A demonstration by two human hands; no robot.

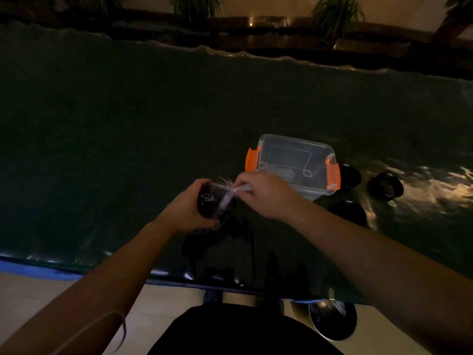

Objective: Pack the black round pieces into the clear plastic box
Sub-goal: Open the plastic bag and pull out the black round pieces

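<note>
Here, my left hand (189, 208) clamps a wrapped black round piece (212, 201); right hand (266, 194) pinches the plastic wrap (230, 192) tail. Best peel slowly w/ a steady grip, clear plastic box (294, 162) open nearby.

Left hand (188, 208) cupped closed, right hand (266, 194) fingers (242, 185) pinched, both forearms extended

One clear box (294, 162); perhaps four black round pieces (385, 187); two orange latches (252, 158).

dim light | dark covered table (153, 124) | tiled floor (166, 303) | plants (335, 14) behind
</note>
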